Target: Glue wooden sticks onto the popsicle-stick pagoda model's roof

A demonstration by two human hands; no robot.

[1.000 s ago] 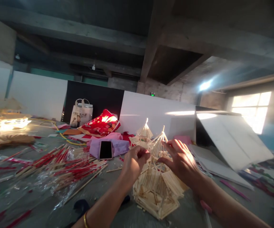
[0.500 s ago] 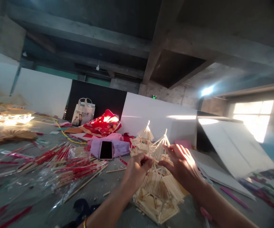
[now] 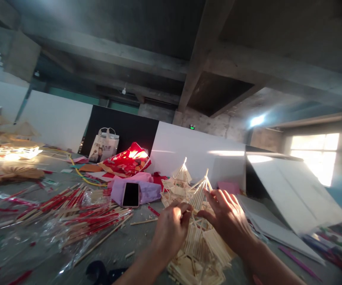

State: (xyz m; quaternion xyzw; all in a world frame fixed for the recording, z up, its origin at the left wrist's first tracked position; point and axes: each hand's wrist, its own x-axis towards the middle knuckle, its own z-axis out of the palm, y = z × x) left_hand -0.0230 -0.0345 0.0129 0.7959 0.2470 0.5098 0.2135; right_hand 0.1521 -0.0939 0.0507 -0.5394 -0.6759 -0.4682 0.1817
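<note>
A pagoda model made of thin wooden sticks (image 3: 199, 231) stands before me, its pointed roof (image 3: 200, 192) rising between my hands. At the roof's left edge my left hand (image 3: 171, 223) is closed, thumb and fingertips pinched together; what they hold is hidden. On the other side, my right hand (image 3: 226, 215) rests against the roof with its fingers stretched out and the thumb apart from the index finger. A second stick tower (image 3: 181, 176) stands just behind. The model's lower tiers are partly covered by my left forearm.
Bundled sticks in red and clear wrappers (image 3: 90, 221) lie left. A phone (image 3: 131, 194) leans on purple cloth-like material (image 3: 150, 192). Behind are a paper bag (image 3: 105, 146) and red packaging (image 3: 129, 160). White boards (image 3: 295, 190) lean at right; dark scissors-like handles (image 3: 96, 273) sit in front.
The view has tilted slightly upward, so everything sits lower. My left hand has turned a little at the roof's edge; my right hand stays against the roof.
</note>
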